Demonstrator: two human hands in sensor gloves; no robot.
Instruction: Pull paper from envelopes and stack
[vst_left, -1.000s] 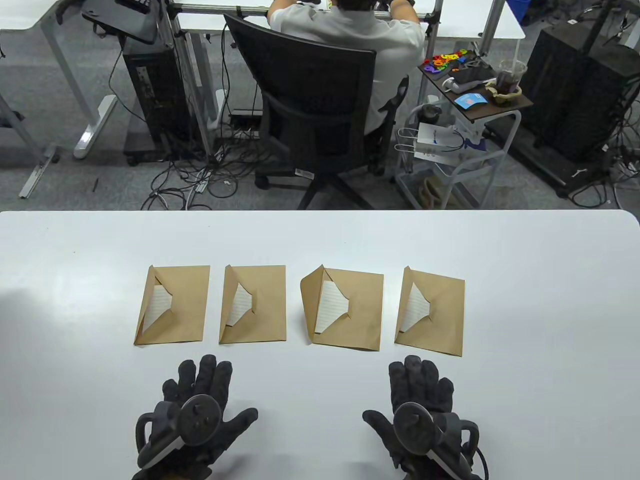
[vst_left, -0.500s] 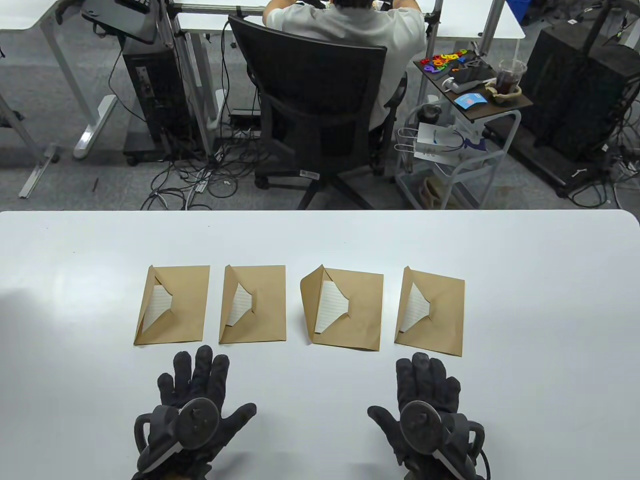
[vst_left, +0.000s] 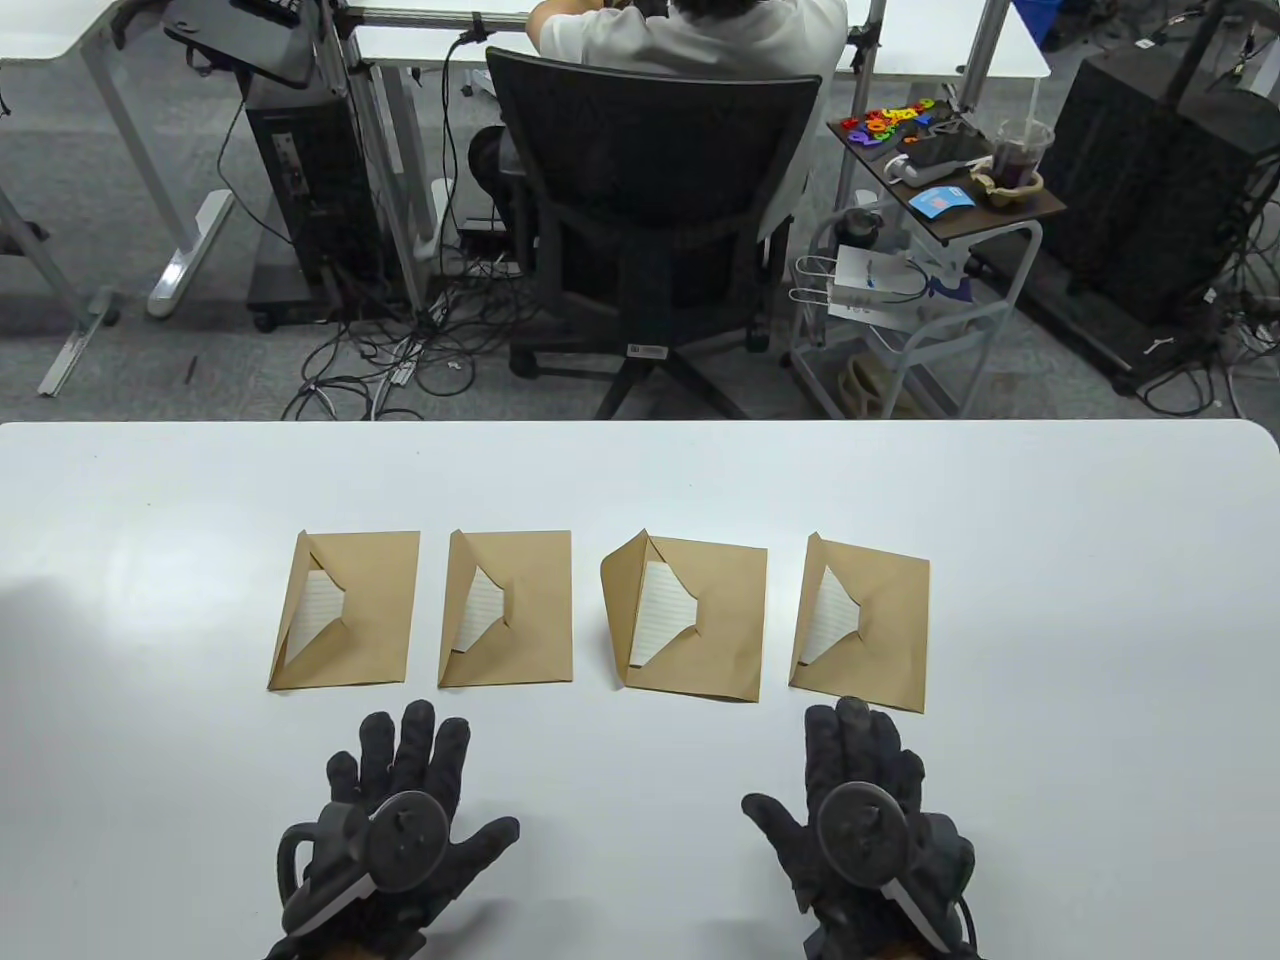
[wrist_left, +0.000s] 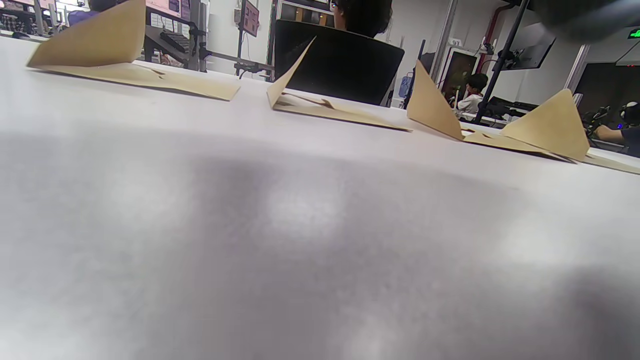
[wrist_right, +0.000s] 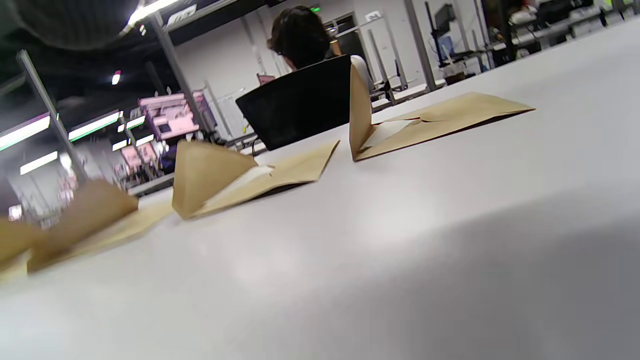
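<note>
Several brown envelopes lie in a row on the white table (vst_left: 1050, 600), each with its flap raised and lined white paper showing. The leftmost envelope (vst_left: 370, 610) holds paper (vst_left: 318, 605); the rightmost envelope (vst_left: 885, 630) holds paper (vst_left: 830, 615). My left hand (vst_left: 420, 770) lies flat and empty, fingers spread, just in front of the gap between the two left envelopes. My right hand (vst_left: 850, 760) lies flat and empty, its fingertips almost at the rightmost envelope's near edge. The left wrist view shows the raised flaps (wrist_left: 300, 70); the right wrist view shows the rightmost envelope (wrist_right: 440, 120).
The second envelope (vst_left: 520, 610) and third envelope (vst_left: 720, 630) lie between the outer two. The table's far edge (vst_left: 640, 422) lies beyond the row. A person in a black office chair (vst_left: 650, 170) sits behind the table.
My right hand has slid forward and a little right, toward the rightmost envelope. My left hand went slightly forward, then back a touch. The envelopes have not moved.
</note>
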